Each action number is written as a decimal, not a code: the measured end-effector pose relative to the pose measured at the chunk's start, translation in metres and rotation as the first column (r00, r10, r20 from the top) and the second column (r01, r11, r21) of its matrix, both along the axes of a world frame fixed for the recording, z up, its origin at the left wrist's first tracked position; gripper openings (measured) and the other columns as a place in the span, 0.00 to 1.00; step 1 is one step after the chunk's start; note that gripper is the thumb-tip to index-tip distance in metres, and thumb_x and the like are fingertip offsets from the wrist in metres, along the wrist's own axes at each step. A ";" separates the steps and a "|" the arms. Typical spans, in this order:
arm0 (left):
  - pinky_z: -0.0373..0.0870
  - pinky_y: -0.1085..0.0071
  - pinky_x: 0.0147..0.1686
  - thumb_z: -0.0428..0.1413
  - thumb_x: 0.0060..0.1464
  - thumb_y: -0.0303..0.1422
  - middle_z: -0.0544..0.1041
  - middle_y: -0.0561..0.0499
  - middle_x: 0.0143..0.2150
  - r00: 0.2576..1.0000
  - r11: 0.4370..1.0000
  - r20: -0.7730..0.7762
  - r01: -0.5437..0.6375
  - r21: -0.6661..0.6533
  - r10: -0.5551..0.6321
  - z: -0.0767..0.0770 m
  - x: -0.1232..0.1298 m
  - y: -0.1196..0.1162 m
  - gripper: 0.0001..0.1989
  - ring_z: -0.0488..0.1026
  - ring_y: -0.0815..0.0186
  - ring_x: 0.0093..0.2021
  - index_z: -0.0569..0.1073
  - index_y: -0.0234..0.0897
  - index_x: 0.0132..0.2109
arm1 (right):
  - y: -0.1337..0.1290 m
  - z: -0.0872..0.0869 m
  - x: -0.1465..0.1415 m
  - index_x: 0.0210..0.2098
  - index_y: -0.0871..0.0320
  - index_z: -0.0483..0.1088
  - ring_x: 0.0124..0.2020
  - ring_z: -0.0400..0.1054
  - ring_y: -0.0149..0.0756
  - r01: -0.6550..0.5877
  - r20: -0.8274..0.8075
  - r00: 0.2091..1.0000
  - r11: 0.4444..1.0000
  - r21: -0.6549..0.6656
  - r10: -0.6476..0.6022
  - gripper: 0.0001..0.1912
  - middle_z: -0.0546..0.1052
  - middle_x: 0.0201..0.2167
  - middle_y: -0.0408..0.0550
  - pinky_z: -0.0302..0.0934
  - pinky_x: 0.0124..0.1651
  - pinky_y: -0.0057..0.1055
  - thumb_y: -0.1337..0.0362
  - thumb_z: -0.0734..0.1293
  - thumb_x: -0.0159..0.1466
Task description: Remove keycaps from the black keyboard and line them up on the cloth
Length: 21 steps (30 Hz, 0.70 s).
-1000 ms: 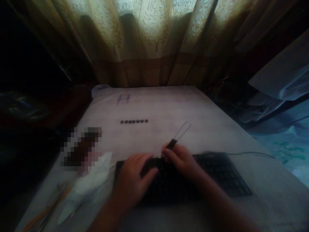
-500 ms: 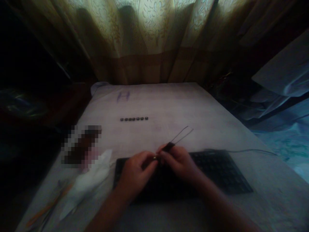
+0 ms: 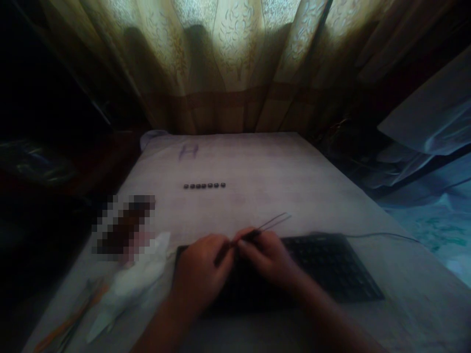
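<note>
In my right hand (image 3: 263, 250) is a wire keycap puller (image 3: 253, 235) with a short black handle. Its two thin prongs point up and away to the right. My left hand (image 3: 204, 262) is pinched closed beside it. The fingertips of both hands meet at the near end of the puller's handle; whatever the left fingers hold there is too dark and blurred to make out. Both hands are above a black keyboard (image 3: 331, 264), hiding much of its left and middle part. Farther back, several small dark keycaps (image 3: 204, 186) stand in a straight row.
A pale cloth covers the table (image 3: 265, 166). At left lie a crumpled white tissue (image 3: 136, 279), an orange stick-like thing (image 3: 73, 316) and a pixelated patch. The keyboard cable (image 3: 382, 235) runs off to the right. A patterned curtain (image 3: 235, 54) hangs behind.
The puller has tipped lower, its prongs now flatter. My left hand has turned slightly, fingers closer to the handle. The whole view has shifted a little downward.
</note>
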<state>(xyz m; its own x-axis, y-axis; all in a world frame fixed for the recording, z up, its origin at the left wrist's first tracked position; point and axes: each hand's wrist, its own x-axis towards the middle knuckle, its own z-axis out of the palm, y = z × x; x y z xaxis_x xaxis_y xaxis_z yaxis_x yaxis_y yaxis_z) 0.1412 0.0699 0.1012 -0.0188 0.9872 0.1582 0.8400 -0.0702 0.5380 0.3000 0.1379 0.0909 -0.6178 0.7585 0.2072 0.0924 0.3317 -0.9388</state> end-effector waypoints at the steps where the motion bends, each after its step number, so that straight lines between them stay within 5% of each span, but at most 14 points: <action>1: 0.67 0.68 0.34 0.50 0.56 0.36 0.76 0.51 0.32 1.000 1.000 0.004 0.010 0.009 -0.010 0.000 0.000 0.000 0.08 0.72 0.64 0.33 0.73 0.40 0.36 | 0.000 0.000 0.000 0.34 0.58 0.70 0.29 0.68 0.31 0.012 -0.010 1.000 0.999 -0.046 -0.012 0.08 0.74 0.26 0.44 0.63 0.34 0.28 0.62 0.61 0.63; 5: 0.70 0.68 0.40 0.49 0.58 0.36 0.78 0.49 0.38 0.986 0.997 0.153 0.068 0.029 -0.072 0.000 0.000 -0.001 0.11 0.74 0.64 0.38 0.74 0.41 0.43 | 0.001 -0.003 -0.001 0.31 0.59 0.68 0.23 0.63 0.29 0.041 -0.063 0.996 0.973 -0.227 -0.057 0.13 0.69 0.22 0.42 0.61 0.27 0.26 0.56 0.60 0.63; 11: 0.71 0.70 0.41 0.50 0.58 0.34 0.80 0.51 0.39 0.938 0.996 0.337 0.090 -0.010 -0.081 -0.007 -0.001 0.001 0.11 0.76 0.65 0.39 0.75 0.43 0.44 | 0.001 -0.004 -0.004 0.30 0.59 0.68 0.23 0.63 0.28 0.033 -0.062 0.997 0.970 -0.239 -0.049 0.13 0.69 0.21 0.42 0.60 0.27 0.25 0.56 0.60 0.63; 16: 0.72 0.68 0.40 0.53 0.56 0.35 0.80 0.51 0.37 0.986 0.999 0.166 -0.016 0.036 0.010 -0.012 -0.010 0.004 0.08 0.76 0.64 0.38 0.75 0.41 0.40 | 0.015 -0.006 0.007 0.30 0.59 0.69 0.24 0.65 0.31 0.187 0.090 0.980 0.979 -0.077 -0.180 0.11 0.71 0.21 0.43 0.60 0.27 0.27 0.58 0.61 0.62; 21: 0.71 0.64 0.41 0.53 0.55 0.35 0.79 0.50 0.36 0.999 0.995 0.034 -0.034 0.096 0.031 -0.017 -0.024 0.007 0.08 0.75 0.63 0.38 0.76 0.41 0.38 | 0.037 -0.009 0.029 0.29 0.58 0.70 0.22 0.65 0.33 0.275 0.364 0.869 0.939 0.204 -0.334 0.12 0.73 0.21 0.46 0.55 0.25 0.28 0.59 0.61 0.62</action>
<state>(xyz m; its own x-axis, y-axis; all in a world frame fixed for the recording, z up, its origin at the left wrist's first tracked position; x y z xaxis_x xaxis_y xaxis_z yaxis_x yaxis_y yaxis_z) 0.1177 0.0770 0.0845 -0.0575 0.9662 0.2512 0.8248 -0.0959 0.5573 0.3288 0.1745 0.0821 -0.4135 0.9028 0.1186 0.5567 0.3537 -0.7516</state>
